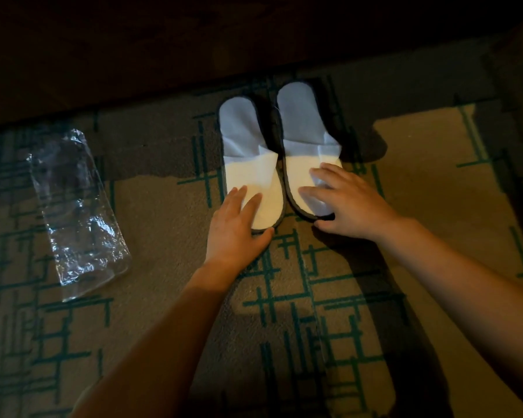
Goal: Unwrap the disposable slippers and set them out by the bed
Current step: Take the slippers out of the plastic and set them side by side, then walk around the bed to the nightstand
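Two white disposable slippers with dark edging lie side by side on the carpet, heels toward the dark bed base. The left slipper (pixel 248 152) has my left hand (pixel 236 227) resting flat on its toe end, fingers spread. The right slipper (pixel 307 140) has my right hand (pixel 347 200) pressed flat on its toe end, thumb at the sole's edge. Neither hand grips anything. The empty clear plastic wrapper (pixel 79 212) lies crumpled on the carpet to the left.
The dark bed base (pixel 163 55) runs across the top of the view in deep shadow. A patterned tan and green carpet (pixel 314 312) covers the floor. A dark shape stands at the far right edge.
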Tool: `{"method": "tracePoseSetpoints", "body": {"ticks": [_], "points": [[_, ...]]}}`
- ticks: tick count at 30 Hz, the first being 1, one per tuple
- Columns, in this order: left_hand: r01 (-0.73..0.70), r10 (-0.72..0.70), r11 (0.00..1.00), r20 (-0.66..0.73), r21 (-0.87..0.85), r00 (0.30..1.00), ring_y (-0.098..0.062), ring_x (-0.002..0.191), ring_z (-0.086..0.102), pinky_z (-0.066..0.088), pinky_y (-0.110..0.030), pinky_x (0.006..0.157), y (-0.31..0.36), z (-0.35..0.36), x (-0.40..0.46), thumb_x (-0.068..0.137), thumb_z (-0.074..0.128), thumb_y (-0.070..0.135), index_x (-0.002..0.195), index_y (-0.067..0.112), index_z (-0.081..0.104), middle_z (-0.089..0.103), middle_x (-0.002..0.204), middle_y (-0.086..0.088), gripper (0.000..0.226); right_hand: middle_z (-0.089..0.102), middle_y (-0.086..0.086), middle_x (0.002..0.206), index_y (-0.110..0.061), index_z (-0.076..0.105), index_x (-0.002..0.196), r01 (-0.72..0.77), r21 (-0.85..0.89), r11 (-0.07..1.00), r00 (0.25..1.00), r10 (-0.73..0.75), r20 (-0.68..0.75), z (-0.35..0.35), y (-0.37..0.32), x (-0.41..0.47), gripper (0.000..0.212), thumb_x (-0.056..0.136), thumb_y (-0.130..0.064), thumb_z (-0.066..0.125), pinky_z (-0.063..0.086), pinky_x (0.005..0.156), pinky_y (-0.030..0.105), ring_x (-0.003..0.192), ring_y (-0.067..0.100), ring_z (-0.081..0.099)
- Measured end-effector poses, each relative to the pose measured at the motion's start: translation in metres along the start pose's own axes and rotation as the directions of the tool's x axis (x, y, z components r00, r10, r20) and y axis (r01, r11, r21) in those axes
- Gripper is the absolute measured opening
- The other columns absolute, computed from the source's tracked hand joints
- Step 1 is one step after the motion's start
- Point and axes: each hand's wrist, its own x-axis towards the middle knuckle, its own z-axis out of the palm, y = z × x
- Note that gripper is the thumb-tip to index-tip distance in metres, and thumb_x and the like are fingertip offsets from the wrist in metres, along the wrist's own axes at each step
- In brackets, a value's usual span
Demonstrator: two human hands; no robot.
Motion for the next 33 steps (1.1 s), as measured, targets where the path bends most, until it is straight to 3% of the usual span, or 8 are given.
{"method": "tracePoseSetpoints", "body": {"ticks": [4, 7, 9, 13, 18, 21, 25, 33], "points": [[0.014, -0.015, 0.997, -0.009, -0.076, 1.000, -0.027, 0.130, 0.043, 0.039, -0.044, 0.107, 0.007, -0.022, -0.013, 0.078, 0.055, 0.043, 0.129, 0.014, 0.049, 0.050, 0.138, -0.011, 0.059, 0.042, 0.003, 0.142, -0.024, 0.047, 0.134, -0.099, 0.103, 0.990, 0.991, 0.108, -0.082, -0.008, -0.016, -0.015, 0.054, 0.083, -0.039, 0.059, 0.034, 0.103, 0.039, 0.134, 0.023, 0.032], [0.086, -0.079, 0.984, 0.050, -0.158, 0.996, -0.022, 0.120, 0.053, 0.043, -0.032, 0.097, 0.020, -0.058, -0.033, 0.083, 0.057, 0.036, 0.129, 0.017, 0.050, 0.059, 0.128, -0.006, 0.050, 0.060, 0.008, 0.114, -0.016, 0.057, 0.121, -0.214, 0.233, 0.949, 0.967, 0.240, -0.089, -0.019, -0.041, -0.034, 0.041, 0.084, -0.033, 0.056, 0.047, 0.077, 0.036, 0.106, 0.029, 0.055], [0.177, -0.159, 0.970, 0.117, -0.166, 0.980, -0.020, 0.110, 0.059, 0.046, -0.030, 0.089, 0.030, -0.089, -0.050, 0.082, 0.056, 0.036, 0.125, 0.022, 0.053, 0.065, 0.118, -0.004, 0.045, 0.063, 0.013, 0.103, -0.009, 0.062, 0.111, -0.299, 0.323, 0.898, 0.943, 0.330, -0.045, -0.031, -0.063, -0.046, 0.034, 0.085, -0.029, 0.057, 0.051, 0.069, 0.037, 0.093, 0.032, 0.060], [0.410, -0.353, 0.904, 0.324, -0.124, 0.878, -0.024, 0.107, 0.060, 0.047, -0.032, 0.089, 0.046, -0.156, -0.085, 0.081, 0.055, 0.036, 0.121, 0.028, 0.055, 0.066, 0.114, -0.003, 0.041, 0.067, 0.016, 0.106, -0.005, 0.062, 0.113, -0.488, 0.504, 0.713, 0.859, 0.494, 0.133, -0.076, -0.110, -0.081, 0.035, 0.083, -0.024, 0.061, 0.050, 0.081, 0.037, 0.099, 0.033, 0.061], [0.472, -0.393, 0.877, 0.432, -0.090, 0.812, -0.020, 0.100, 0.063, 0.047, -0.029, 0.084, 0.067, -0.253, -0.136, 0.078, 0.057, 0.036, 0.116, 0.026, 0.058, 0.068, 0.105, -0.001, 0.039, 0.067, 0.012, 0.108, -0.012, 0.060, 0.117, -0.654, 0.501, 0.566, 0.751, 0.562, 0.346, -0.162, -0.172, -0.140, 0.036, 0.084, -0.027, 0.054, 0.048, 0.082, 0.034, 0.102, 0.031, 0.060], [0.517, -0.420, 0.850, 0.465, -0.099, 0.779, -0.021, 0.095, 0.064, 0.051, -0.033, 0.084, 0.083, -0.324, -0.169, 0.078, 0.059, 0.033, 0.114, 0.023, 0.058, 0.068, 0.100, -0.002, 0.037, 0.065, 0.009, 0.092, -0.009, 0.061, 0.111, -0.694, 0.507, 0.511, 0.718, 0.541, 0.438, -0.221, -0.212, -0.178, 0.032, 0.084, -0.025, 0.055, 0.048, 0.082, 0.035, 0.097, 0.031, 0.060], [0.532, -0.408, 0.839, 0.513, -0.116, 0.755, -0.022, 0.096, 0.063, 0.047, -0.027, 0.083, 0.107, -0.421, -0.215, 0.082, 0.060, 0.027, 0.117, 0.017, 0.057, 0.068, 0.100, -0.007, 0.037, 0.064, 0.009, 0.109, -0.012, 0.058, 0.118, -0.731, 0.565, 0.382, 0.675, 0.524, 0.519, -0.302, -0.261, -0.222, 0.034, 0.085, -0.023, 0.058, 0.045, 0.085, 0.031, 0.104, 0.026, 0.058], [0.603, -0.456, 0.741, 0.437, -0.296, 0.775, -0.014, 0.095, 0.061, 0.045, -0.022, 0.081, 0.139, -0.616, -0.310, 0.083, 0.061, 0.023, 0.116, 0.015, 0.058, 0.066, 0.101, -0.003, 0.034, 0.060, 0.009, 0.122, -0.013, 0.056, 0.120, -0.715, 0.591, 0.374, 0.692, 0.503, 0.518, -0.457, -0.367, -0.294, 0.034, 0.088, -0.025, 0.057, 0.044, 0.088, 0.031, 0.112, 0.025, 0.055]]}}
